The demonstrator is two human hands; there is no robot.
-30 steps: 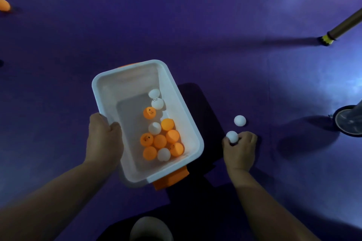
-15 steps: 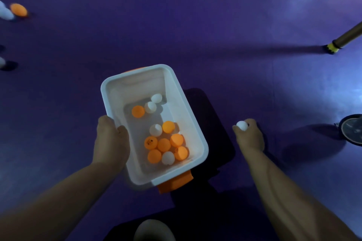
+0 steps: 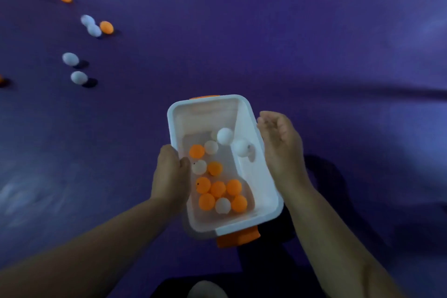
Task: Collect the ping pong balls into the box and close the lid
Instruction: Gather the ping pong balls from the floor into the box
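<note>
The box (image 3: 205,113), at centre, is gripped at its 9 o'clock rim by the left hand (image 3: 170,174). The right hand (image 3: 278,145) is released and empty beside the 3 o'clock rim; two white balls (image 3: 225,136) are just inside. The box should be held level so that nothing bounces out. At 10 o'clock, loose balls (image 3: 70,58) lie on the floor (image 3: 314,31).

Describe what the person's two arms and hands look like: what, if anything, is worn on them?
The left hand and right hand are bare: no gloves, and no watch, ring or band is visible in this dim light. No sleeves show anywhere up to the frame edge.
</note>
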